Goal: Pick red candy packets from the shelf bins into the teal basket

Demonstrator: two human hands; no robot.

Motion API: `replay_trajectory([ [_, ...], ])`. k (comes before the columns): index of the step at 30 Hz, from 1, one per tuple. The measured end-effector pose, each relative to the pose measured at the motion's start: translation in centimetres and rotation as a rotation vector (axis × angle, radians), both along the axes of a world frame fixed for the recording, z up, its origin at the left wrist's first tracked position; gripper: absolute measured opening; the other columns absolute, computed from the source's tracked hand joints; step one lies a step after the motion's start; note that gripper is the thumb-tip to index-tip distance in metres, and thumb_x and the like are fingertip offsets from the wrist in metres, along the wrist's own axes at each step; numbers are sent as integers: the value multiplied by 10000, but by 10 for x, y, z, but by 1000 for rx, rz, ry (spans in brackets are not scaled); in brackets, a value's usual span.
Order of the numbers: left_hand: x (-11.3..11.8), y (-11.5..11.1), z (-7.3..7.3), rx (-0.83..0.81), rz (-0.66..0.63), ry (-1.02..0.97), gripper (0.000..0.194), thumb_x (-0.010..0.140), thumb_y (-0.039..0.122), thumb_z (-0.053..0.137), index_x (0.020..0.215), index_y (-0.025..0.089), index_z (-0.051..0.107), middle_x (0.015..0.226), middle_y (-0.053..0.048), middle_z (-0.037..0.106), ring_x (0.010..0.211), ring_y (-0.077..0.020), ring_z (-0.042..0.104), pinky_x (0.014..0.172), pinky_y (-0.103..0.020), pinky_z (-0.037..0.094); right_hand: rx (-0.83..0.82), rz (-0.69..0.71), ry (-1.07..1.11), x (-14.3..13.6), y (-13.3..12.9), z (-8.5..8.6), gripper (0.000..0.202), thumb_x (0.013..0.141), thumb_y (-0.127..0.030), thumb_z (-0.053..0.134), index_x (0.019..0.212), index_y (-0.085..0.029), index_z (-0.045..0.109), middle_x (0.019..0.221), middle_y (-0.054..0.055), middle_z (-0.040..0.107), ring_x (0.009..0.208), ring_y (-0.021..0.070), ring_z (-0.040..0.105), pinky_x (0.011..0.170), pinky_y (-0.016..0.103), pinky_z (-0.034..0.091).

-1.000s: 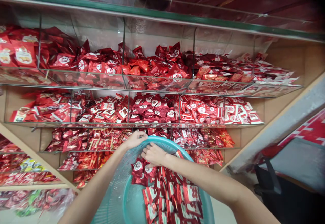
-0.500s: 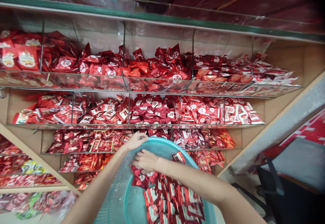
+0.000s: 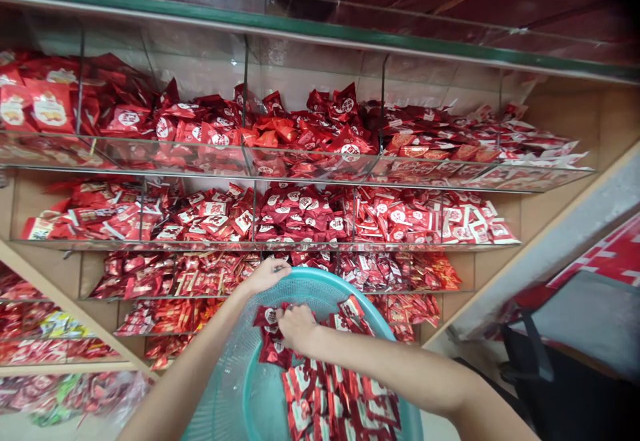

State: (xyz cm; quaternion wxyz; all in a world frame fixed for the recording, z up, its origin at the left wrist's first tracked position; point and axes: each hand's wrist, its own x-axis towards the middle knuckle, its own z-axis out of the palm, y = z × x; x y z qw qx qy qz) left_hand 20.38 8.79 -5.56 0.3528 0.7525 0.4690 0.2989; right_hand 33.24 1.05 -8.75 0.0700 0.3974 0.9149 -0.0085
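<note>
My left hand (image 3: 267, 275) is closed over the far left rim of a turquoise plastic basket (image 3: 220, 394). Inside the basket, my right hand (image 3: 299, 329) has its fingers curled at some dark red snack packets (image 3: 275, 349) with round white labels; its fingertips are partly hidden. Beside them, on the basket's right side, lie red-and-white snack packets (image 3: 343, 397) roughly in rows. The bare bottom of the basket shows at the left of the packets.
Glass-fronted shelves (image 3: 300, 247) with dividers hold many red packets ahead of me. The lower middle shelves sit just behind the basket rim. A black bag or chair (image 3: 560, 374) stands at the right. Bagged goods (image 3: 70, 397) lie low at the left.
My right hand has moved slightly right and its fingers have curled in from lying flatter over the dark red packets. More of those packets now shows. My left hand stays on the rim.
</note>
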Motion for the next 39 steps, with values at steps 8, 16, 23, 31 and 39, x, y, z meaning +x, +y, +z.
replay_trajectory([
  [8, 1, -1, 2, -5, 24, 28, 345, 752, 434, 525, 839, 134, 672, 868, -55, 691, 842, -194, 598, 788, -284, 437, -235, -149, -141, 1, 0, -1, 743, 554, -129, 733, 1238, -82, 445, 1052, 191, 638, 1028, 302, 582, 832, 432, 458],
  [16, 1, 0, 1, 0, 7, 45, 361, 765, 424, 505, 857, 116, 670, 866, -68, 687, 830, -194, 598, 766, -278, 435, -389, -150, 1, 24, 26, 35, 423, 631, -142, 651, 1046, -147, 567, 1035, 99, 643, 897, 223, 620, 658, 269, 482],
  [23, 1, -1, 2, 8, -5, 35, 347, 770, 401, 504, 861, 109, 668, 854, -72, 684, 819, -193, 598, 758, -279, 438, -503, 8, 121, 37, 52, 40, 285, 661, -217, 677, 933, -151, 620, 876, 2, 648, 712, 112, 572, 559, 176, 411],
  [31, 0, 0, -1, 28, -6, -4, 338, 769, 406, 510, 843, 117, 669, 842, -64, 682, 801, -182, 592, 740, -270, 441, -387, -24, 32, 32, 36, 48, 261, 706, -284, 655, 937, -167, 618, 892, 31, 633, 777, 161, 581, 587, 215, 412],
  [39, -1, 1, -1, 45, -53, -26, 290, 761, 355, 506, 802, 121, 671, 796, -42, 688, 776, -187, 593, 728, -279, 443, -102, -33, 242, 45, 25, 141, 169, 813, -325, 539, 896, -198, 613, 855, 47, 645, 802, 184, 596, 642, 248, 396],
])
